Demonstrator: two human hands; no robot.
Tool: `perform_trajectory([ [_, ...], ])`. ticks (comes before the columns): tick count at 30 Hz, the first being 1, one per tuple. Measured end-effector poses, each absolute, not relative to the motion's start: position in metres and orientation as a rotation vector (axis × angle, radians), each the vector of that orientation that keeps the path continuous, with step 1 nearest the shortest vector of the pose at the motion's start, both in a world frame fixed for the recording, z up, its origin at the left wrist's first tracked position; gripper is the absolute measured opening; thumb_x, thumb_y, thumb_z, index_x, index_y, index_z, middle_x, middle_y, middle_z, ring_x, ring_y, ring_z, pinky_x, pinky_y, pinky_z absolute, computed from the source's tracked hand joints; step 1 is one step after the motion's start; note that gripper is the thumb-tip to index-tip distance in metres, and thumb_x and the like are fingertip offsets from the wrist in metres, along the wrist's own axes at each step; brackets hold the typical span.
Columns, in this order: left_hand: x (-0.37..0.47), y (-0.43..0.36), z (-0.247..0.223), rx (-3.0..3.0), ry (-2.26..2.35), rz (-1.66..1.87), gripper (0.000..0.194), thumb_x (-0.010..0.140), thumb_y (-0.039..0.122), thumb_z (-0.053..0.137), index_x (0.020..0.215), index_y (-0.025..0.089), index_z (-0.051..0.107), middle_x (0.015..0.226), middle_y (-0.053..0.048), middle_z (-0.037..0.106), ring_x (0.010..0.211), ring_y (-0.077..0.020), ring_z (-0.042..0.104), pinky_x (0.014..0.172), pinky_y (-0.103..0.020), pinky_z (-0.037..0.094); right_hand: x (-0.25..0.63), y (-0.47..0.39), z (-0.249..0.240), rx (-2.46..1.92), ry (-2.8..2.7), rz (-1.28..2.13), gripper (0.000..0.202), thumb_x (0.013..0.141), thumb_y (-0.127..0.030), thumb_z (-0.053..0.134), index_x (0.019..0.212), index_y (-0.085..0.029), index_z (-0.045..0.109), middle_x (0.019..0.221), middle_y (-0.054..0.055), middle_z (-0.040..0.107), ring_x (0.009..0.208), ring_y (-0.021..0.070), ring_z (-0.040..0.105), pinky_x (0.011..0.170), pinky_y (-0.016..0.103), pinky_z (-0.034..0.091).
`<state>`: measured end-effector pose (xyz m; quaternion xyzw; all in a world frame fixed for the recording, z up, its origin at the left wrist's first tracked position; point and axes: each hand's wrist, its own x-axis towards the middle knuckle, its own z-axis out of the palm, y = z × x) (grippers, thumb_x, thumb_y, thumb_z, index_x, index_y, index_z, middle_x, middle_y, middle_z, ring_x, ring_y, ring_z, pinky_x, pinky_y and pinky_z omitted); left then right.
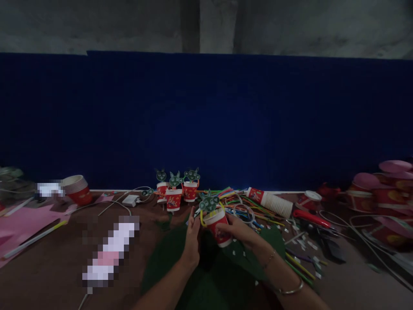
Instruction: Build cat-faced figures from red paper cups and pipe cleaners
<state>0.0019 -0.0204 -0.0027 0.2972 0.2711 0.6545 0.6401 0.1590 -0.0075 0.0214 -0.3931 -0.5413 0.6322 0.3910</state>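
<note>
A red paper cup point(217, 227) with a white rim is tilted between my hands. On its top stands a dark green cut-out head point(209, 202) with pointed ears, and a yellow pipe cleaner point(202, 218) curves from its side. My right hand point(238, 230) wraps the cup from the right. Close to its left side, my left hand point(192, 241) is upright with fingers stretched out; whether the fingertips touch the pipe cleaner is unclear. Behind them stand three similar cup figures, one of them a front red cup point(174, 200) with a green head.
Colourful pipe cleaners point(251, 213) lie in a heap at right, before a lying cup stack point(274, 202). Further right are a red-handled tool point(311, 218) and white scraps. Dark green sheet material point(167, 262) lies below my hands. A cup stack point(76, 189), a white charger point(131, 200) and pink paper point(26, 228) are left.
</note>
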Motion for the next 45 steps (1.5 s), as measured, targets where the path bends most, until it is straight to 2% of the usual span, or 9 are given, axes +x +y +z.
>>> perform_trajectory([
  [9,0.011,-0.026,-0.016,0.991,0.597,1.322,0.09,0.059,0.024,0.078,0.136,0.028,0.03,0.126,-0.011,0.054,0.115,-0.0271,0.051,0.095,-0.039,0.042,0.146,-0.003,0.014,-0.947,-1.085,1.393,0.053,0.059,-0.043,0.075,0.103,-0.018,0.057,0.099,0.009,0.068,0.091,0.0251,0.063,0.084,0.041,0.048],
  [15,0.016,-0.023,-0.025,1.051,0.643,1.334,0.085,0.06,0.026,0.077,0.134,0.023,0.033,0.121,-0.014,0.057,0.11,-0.0288,0.055,0.095,-0.043,0.043,0.143,-0.008,0.02,-1.003,-1.202,1.281,0.049,0.06,-0.039,0.074,0.1,-0.017,0.057,0.097,0.008,0.067,0.09,0.0253,0.063,0.084,0.041,0.047],
  [20,0.015,-0.026,-0.026,1.153,0.657,1.465,0.089,0.062,0.027,0.075,0.136,0.026,0.028,0.129,-0.013,0.05,0.119,-0.0284,0.047,0.099,-0.043,0.039,0.142,-0.01,0.023,-0.98,-1.229,1.251,0.049,0.058,-0.033,0.076,0.099,-0.018,0.055,0.099,0.008,0.067,0.094,0.0252,0.062,0.084,0.039,0.047],
  [23,0.011,-0.03,-0.022,1.211,0.686,1.541,0.082,0.071,0.029,0.068,0.139,0.025,0.023,0.136,-0.012,0.043,0.124,-0.0271,0.042,0.102,-0.041,0.036,0.141,-0.006,0.019,-0.976,-1.12,1.24,0.045,0.06,-0.036,0.074,0.096,-0.017,0.055,0.1,0.009,0.066,0.095,0.0248,0.062,0.085,0.04,0.047],
  [25,0.007,-0.031,-0.019,1.196,0.753,1.594,0.071,0.077,0.032,0.061,0.138,0.024,0.026,0.136,-0.012,0.042,0.125,-0.0257,0.041,0.102,-0.039,0.036,0.139,-0.004,0.015,-0.992,-1.102,1.239,0.045,0.06,-0.037,0.074,0.096,-0.017,0.055,0.099,0.009,0.066,0.095,0.0249,0.062,0.086,0.04,0.047],
  [30,-0.007,-0.023,-0.012,1.089,1.053,1.85,0.041,0.087,0.042,0.042,0.119,0.019,0.05,0.121,-0.01,0.054,0.113,-0.0225,0.05,0.096,-0.036,0.039,0.134,-0.008,0.01,-1.056,-1.21,1.194,0.05,0.063,-0.037,0.072,0.104,-0.017,0.052,0.103,0.01,0.065,0.094,0.0257,0.062,0.083,0.04,0.048],
  [33,-0.013,-0.018,-0.007,1.061,1.25,1.905,0.035,0.085,0.045,0.043,0.102,0.018,0.058,0.098,-0.007,0.062,0.095,-0.0199,0.057,0.084,-0.031,0.044,0.134,-0.011,0.006,-1.147,-1.325,1.06,0.05,0.063,-0.037,0.071,0.105,-0.017,0.051,0.101,0.009,0.065,0.09,0.0252,0.062,0.081,0.039,0.049],
  [36,-0.017,-0.015,-0.001,1.031,1.34,1.904,0.033,0.082,0.046,0.048,0.093,0.017,0.059,0.082,-0.004,0.061,0.08,-0.0176,0.058,0.072,-0.027,0.046,0.135,-0.013,0.001,-1.218,-1.416,0.902,0.05,0.063,-0.038,0.071,0.104,-0.018,0.051,0.099,0.007,0.064,0.087,0.0234,0.061,0.079,0.037,0.048],
  [45,-0.019,-0.012,0.001,1.04,1.251,1.909,0.032,0.078,0.043,0.055,0.095,0.016,0.06,0.085,-0.005,0.063,0.08,-0.0168,0.059,0.07,-0.025,0.046,0.134,-0.021,0.005,-1.218,-1.56,0.766,0.047,0.067,-0.034,0.064,0.108,-0.016,0.049,0.101,0.008,0.063,0.085,0.0212,0.06,0.076,0.033,0.048],
])
